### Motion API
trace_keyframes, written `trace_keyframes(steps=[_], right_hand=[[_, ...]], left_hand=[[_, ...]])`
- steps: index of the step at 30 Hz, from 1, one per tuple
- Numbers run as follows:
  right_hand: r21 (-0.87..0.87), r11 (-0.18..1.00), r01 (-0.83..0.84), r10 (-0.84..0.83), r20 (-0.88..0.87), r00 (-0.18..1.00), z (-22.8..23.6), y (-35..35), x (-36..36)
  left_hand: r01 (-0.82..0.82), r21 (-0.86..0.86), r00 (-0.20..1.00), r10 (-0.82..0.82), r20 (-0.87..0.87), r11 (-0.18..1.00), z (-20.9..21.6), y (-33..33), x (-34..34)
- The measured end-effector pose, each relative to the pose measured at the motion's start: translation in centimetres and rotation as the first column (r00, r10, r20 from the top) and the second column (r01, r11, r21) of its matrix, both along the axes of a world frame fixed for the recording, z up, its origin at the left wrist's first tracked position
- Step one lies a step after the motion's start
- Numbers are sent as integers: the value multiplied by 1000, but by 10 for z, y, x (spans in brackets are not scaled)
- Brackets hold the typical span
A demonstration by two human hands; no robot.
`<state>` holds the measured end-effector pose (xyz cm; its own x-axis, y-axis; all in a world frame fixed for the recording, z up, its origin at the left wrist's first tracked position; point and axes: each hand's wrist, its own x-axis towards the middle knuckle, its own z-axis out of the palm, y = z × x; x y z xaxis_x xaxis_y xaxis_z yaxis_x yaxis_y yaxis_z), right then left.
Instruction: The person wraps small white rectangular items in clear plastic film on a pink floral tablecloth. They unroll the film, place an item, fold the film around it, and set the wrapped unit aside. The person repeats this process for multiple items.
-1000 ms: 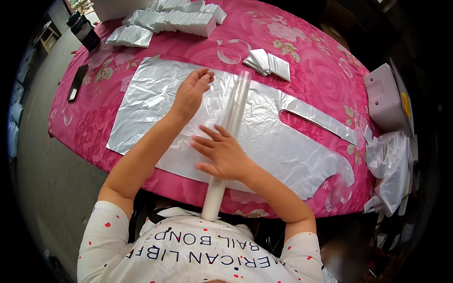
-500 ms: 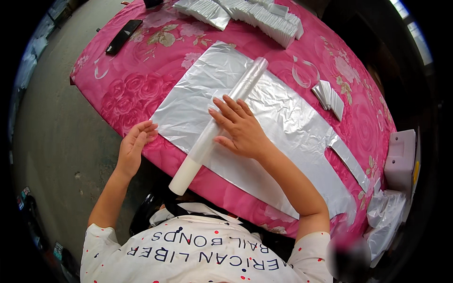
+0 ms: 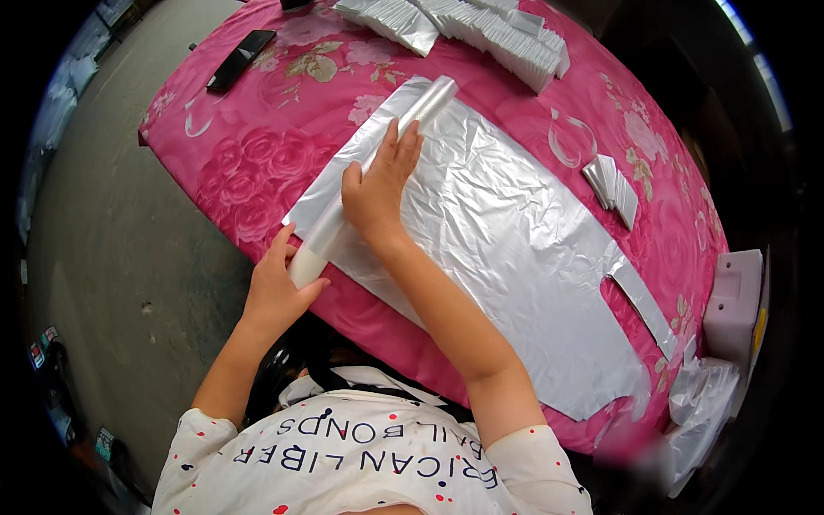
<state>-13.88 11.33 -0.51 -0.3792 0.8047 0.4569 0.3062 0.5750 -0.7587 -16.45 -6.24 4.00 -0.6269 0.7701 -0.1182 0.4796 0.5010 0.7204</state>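
A large silvery-white plastic bag [image 3: 489, 232] with cut-out handles lies flat on the table, its surface creased. Across its left end rests a white tube with clear plastic film wound on it, a roll of film [image 3: 324, 230], slanting from near to far. My left hand [image 3: 279, 287] curls round the roll's near end at the table edge, thumb on one side and fingers on the other. Farther up, my right hand [image 3: 378, 190] lies on top of the roll with its fingers stretched out. The palm hides part of the roll.
Folded white bags [image 3: 498, 43] stand in a long row at the far side. A small folded bundle [image 3: 611, 189] and a loose plastic loop [image 3: 571, 142] lie at right. A black phone [image 3: 241, 60] is at far left. A pale plastic box [image 3: 732, 287] stands past the right edge.
The roll has moved left across the bag to its left end, with my right hand on it. My left hand has come from beside the bag's corner onto the roll's near end.
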Motion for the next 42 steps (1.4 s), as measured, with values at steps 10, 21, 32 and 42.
trace_keyframes(steps=[10,21,32,42], right_hand=[[-485,362,-796,-118,-871,477,90,25,138],[-606,531,-592,-194,-767,611,91,21,227],[-706,542,-456,-278,-662,696,48,0,240],[-763,635,-117,-553,-556,621,17,92,317]], left_hand=[[-61,404,-581,-362,729,913,4,35,71],[469,234,144,-335,931,852,27,73,133],[550,207,694,-581,425,809,6,73,147],[603,120,-10,-144,990,788,-26,10,84]])
